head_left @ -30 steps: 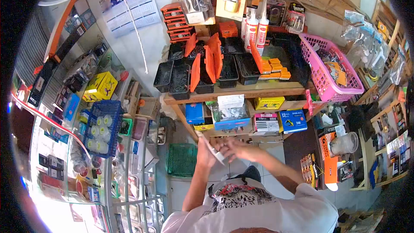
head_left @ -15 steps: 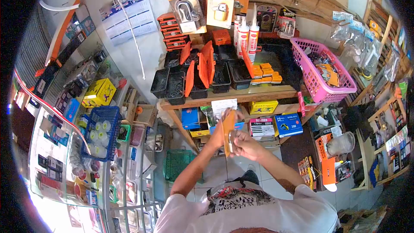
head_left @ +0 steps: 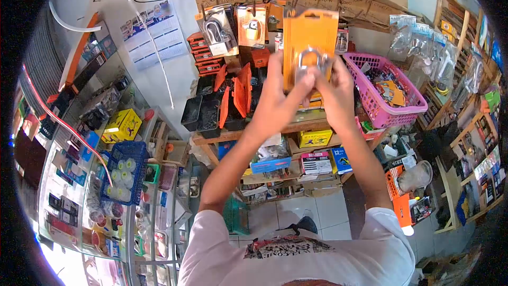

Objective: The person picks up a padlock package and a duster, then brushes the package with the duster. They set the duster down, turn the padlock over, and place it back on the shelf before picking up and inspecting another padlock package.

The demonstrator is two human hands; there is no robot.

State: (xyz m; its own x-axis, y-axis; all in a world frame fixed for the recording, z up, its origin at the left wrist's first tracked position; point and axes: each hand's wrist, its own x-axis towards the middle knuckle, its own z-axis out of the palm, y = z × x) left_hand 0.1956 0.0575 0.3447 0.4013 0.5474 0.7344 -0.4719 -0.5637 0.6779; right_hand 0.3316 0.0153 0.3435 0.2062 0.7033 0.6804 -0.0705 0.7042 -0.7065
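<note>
A padlock pack (head_left: 310, 34), an orange card with a grey-shackled padlock under clear plastic, is raised upright at the height of the hanging rack. My left hand (head_left: 276, 100) grips its left side and lower edge. On the opposite side, my right hand (head_left: 337, 95) is closed around the lower right edge. Both thumbs press on the front, near the lock's body, which they partly cover. Behind the card hang a large packaged padlock (head_left: 215, 32) and a brass-coloured padlock pack (head_left: 251, 27) on hooks.
Below the rack, black bins (head_left: 210, 114) with orange lids stand on a wooden shelf. A pink basket (head_left: 389, 108) of small packs is at the right. A glass display case with a blue basket (head_left: 142, 153) stands at the left. A green crate (head_left: 235, 217) is on the floor.
Both hands have risen from in front of the lower shelf to the rack's height, carrying the pack. The card has turned from edge-on to front-facing.
</note>
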